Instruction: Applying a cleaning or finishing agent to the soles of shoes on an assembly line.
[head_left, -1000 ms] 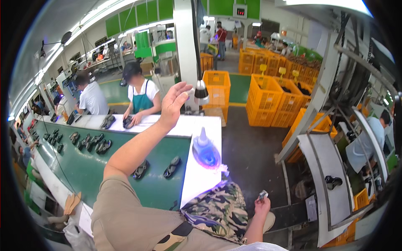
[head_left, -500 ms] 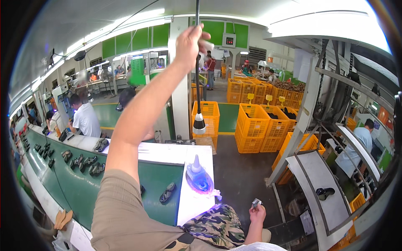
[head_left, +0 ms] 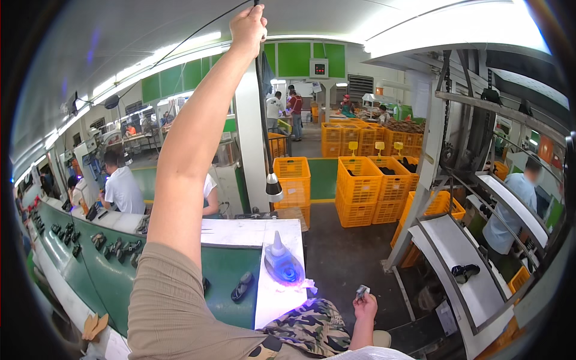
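Now your left hand [head_left: 248,27] has risen overhead, gripping the lamp cable [head_left: 262,114]; your right hand [head_left: 364,307] pinches a small grey part [head_left: 361,292].

Khaki short sleeve [head_left: 174,306], bare forearms, camouflage-patterned trousers [head_left: 312,327].

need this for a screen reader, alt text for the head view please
The person's left hand reaches high overhead and grips the black cable of a hanging lamp, while the right hand holds a small grey object low by the lap. Below, a green conveyor belt carries dark shoe soles.
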Demonstrator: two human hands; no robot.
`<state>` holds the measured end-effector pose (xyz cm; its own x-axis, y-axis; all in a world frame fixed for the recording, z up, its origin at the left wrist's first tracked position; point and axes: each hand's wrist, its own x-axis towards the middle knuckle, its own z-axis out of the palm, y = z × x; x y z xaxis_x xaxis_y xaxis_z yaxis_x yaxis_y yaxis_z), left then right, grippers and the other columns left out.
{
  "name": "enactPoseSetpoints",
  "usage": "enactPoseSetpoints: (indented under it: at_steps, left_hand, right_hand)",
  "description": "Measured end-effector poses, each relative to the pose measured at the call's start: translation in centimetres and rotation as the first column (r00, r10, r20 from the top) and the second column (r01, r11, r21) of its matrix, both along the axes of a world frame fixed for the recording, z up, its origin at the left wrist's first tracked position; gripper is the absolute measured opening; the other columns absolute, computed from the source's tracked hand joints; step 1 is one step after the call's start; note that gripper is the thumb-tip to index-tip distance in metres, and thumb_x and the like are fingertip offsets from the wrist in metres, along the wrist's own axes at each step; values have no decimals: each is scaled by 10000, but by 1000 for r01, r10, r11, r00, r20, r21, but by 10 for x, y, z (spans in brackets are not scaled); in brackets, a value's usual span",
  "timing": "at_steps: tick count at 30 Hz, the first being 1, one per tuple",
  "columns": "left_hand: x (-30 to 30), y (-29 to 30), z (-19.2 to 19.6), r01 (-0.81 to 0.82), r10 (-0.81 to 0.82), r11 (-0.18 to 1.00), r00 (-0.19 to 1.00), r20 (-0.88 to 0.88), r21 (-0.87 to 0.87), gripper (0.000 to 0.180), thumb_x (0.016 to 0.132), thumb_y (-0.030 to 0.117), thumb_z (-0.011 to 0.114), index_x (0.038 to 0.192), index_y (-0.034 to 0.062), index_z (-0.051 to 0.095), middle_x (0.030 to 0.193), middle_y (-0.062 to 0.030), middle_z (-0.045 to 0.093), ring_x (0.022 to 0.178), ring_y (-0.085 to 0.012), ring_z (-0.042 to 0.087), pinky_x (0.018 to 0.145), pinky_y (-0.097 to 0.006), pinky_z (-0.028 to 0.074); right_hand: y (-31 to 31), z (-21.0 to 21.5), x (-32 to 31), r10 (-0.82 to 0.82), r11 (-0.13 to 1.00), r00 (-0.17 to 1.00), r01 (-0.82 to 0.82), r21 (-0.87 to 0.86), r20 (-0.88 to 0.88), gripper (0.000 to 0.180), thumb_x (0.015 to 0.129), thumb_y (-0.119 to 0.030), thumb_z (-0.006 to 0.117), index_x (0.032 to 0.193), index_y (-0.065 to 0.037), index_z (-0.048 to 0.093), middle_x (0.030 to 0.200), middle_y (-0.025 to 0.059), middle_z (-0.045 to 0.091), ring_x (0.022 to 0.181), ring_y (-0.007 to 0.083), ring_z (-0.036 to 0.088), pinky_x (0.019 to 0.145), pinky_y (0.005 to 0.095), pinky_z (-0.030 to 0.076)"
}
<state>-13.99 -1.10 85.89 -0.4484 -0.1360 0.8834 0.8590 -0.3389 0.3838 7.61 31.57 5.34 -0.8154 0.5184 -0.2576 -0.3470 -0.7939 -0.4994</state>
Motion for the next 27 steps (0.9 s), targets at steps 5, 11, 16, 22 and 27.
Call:
enactPoseSetpoints:
  at_steps: [5,11,16,22,27]
  left_hand:
    - [19,11,-3,30,-32,999,998,47,38,276,1019,215,568,1201,12,615,664,-11,500,457,-101,366,424,-285,281]
    - [26,9,-3,-32,31,999,999,-32,-34,281,1016,214,571,1217,22,604,671,-4,498,466,-94,355,437,-288,300]
    - [10,-9,7,98,-104,979,994,-22,-179,318,1001,211,593,1259,24,581,771,-35,569,570,-117,486,522,-290,424]
    - [51,18,-19,-77,88,992,990,106,-101,297,1050,235,498,1239,27,596,644,-1,460,488,-77,357,417,-247,300]
    - [41,-5,-21,94,-97,982,995,-7,-161,269,1045,263,510,1185,44,577,726,-47,556,501,-108,435,436,-249,358]
  right_hand:
    - [-1,2,-5,12,1000,1000,-12,-9,-17,92,905,-86,635,872,-113,554,783,84,646,640,244,618,580,390,475]
    - [-4,12,-18,34,999,999,-33,12,-40,95,904,-76,627,875,-112,544,776,82,641,634,236,619,574,379,482]
    - [-5,13,-26,51,999,997,-50,12,-56,94,899,-81,621,838,-123,563,791,74,650,673,249,622,584,390,467]
    - [-8,9,-16,82,995,997,-82,53,-2,49,906,-88,596,865,-113,583,834,84,661,703,257,625,622,403,492]
    - [-7,16,-27,91,996,992,-90,13,-85,41,924,-63,596,943,-85,567,939,128,676,739,250,643,596,384,507]
